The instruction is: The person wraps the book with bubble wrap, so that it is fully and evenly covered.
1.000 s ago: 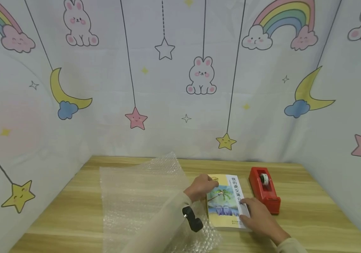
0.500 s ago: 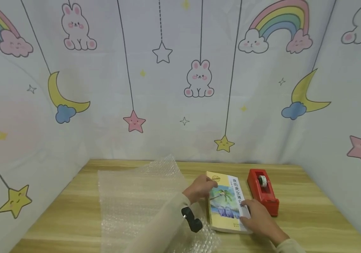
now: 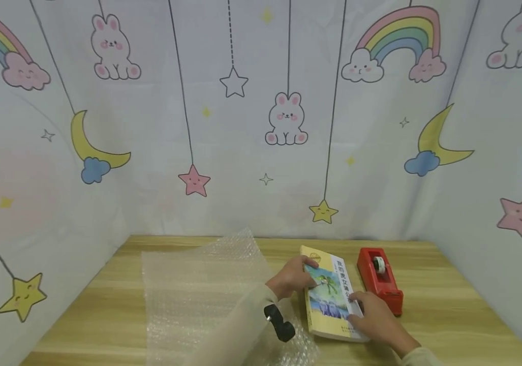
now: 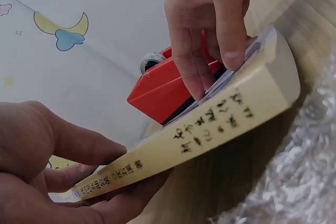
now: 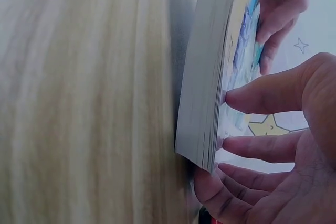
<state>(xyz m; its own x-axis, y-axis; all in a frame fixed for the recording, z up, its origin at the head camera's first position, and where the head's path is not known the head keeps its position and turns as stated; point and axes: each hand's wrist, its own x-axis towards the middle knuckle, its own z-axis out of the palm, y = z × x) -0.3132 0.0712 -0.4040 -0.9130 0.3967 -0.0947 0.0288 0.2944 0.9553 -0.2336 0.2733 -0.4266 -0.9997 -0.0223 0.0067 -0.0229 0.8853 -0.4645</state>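
A yellow paperback book (image 3: 329, 305) with a palm-tree picture lies tilted near the middle of the table, its spine side raised. My left hand (image 3: 290, 277) grips the spine side near the top, fingers over the cover. In the left wrist view the book's lettered spine (image 4: 215, 121) sits between the left thumb and fingers, with wood below it. My right hand (image 3: 379, 317) holds the opposite edge near the lower corner. From the right wrist, fingertips press the cover at the page edges (image 5: 202, 77), while other fingers curl round the corner.
Clear bubble wrap (image 3: 196, 284) is spread flat left of the book, partly under the left forearm. A red tape dispenser (image 3: 386, 290) with a roll (image 3: 378, 264) stands just right of the book. Behind the wooden table (image 3: 105, 305) hangs a printed cloth (image 3: 238, 203).
The book has turned slightly and its spine side has risen, so the spine now shows. My left fingers reach farther over the cover. The right hand keeps its hold on the edge.
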